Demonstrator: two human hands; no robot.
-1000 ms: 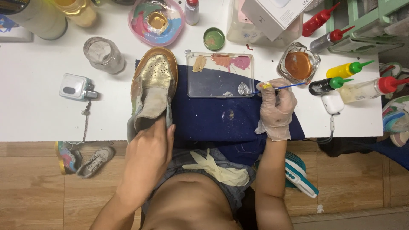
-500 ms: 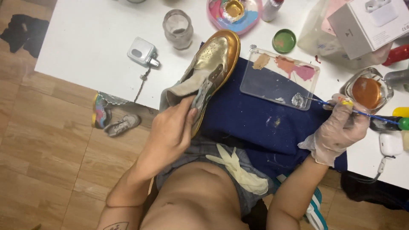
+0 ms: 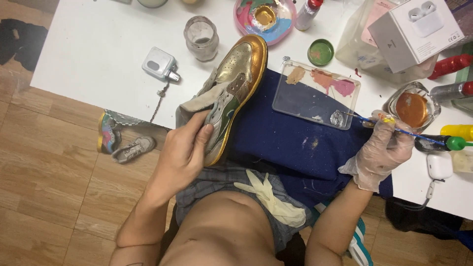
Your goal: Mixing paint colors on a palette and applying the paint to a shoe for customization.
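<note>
My left hand [image 3: 185,150] grips the heel end of a gold-painted shoe [image 3: 231,88] that lies tilted across the table edge and a dark blue cloth [image 3: 295,143]. My right hand [image 3: 382,150], in a clear plastic glove, holds a thin blue paintbrush [image 3: 394,129]. The brush tip touches a silver blob on a clear rectangular palette [image 3: 315,93] with tan, orange and pink paint smears. A spare pale glove [image 3: 268,194] lies on my lap.
On the white table [image 3: 88,54] stand a glass jar [image 3: 201,37], a small white device [image 3: 158,64], a green lid [image 3: 320,51], a round paint dish [image 3: 266,17], an orange-filled jar [image 3: 413,109], paint bottles [image 3: 453,143] and a white box [image 3: 416,32]. Small shoes [image 3: 120,140] lie on the wooden floor.
The view has shifted a little closer. My right hand brought the brush tip down onto the silver paint on the palette. My left hand still holds the shoe.
</note>
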